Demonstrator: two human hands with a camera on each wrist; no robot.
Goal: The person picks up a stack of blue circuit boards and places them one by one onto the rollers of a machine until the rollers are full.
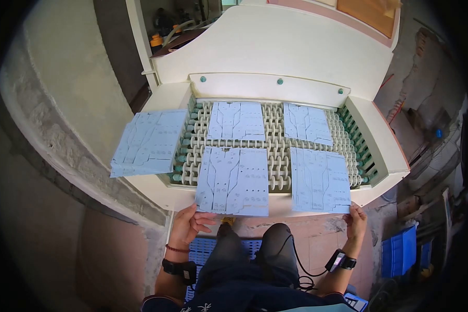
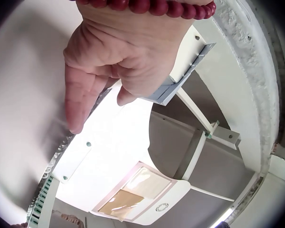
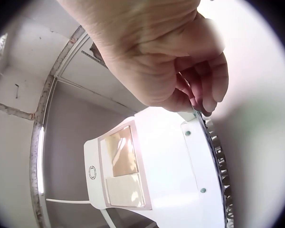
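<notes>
Nearest the camera, the person's dark-trousered knees (image 1: pixel 275 242) are seen above a blue slatted crate (image 1: pixel 203 249). A black wrist device (image 1: pixel 181 268) and a red bead bracelet (image 1: pixel 177 248) are worn on the left arm, and a second device (image 1: pixel 341 260) on the right.

The left hand (image 1: pixel 190 223) is laid at the near left corner of the near left circuit panel (image 1: pixel 234 179). Its fingers (image 2: pixel 78 107) are stretched out almost straight against the panel rather than curled round it. The near edge of the near right circuit panel (image 1: pixel 320 179) is pinched by the right hand (image 1: pixel 356 221), whose fingers (image 3: pixel 218 80) are curled tightly onto the thin edge. Both pale blue panels lie flat, their far parts on the roller conveyor (image 1: pixel 278 148) and their near parts over the cream front lip.

Further along the rollers, each near panel is faced by another: a far left panel (image 1: pixel 236 120) and a far right panel (image 1: pixel 307 123). These are parted from the near ones by a strip of bare rollers.

On the left ledge, just beside the conveyor, a stack of panels (image 1: pixel 150 141) is set askew and overhangs the edge. The conveyor is closed off beyond by the cream machine hood (image 1: pixel 275 52). A second blue crate (image 1: pixel 403 249) is seen on the floor at the right.
</notes>
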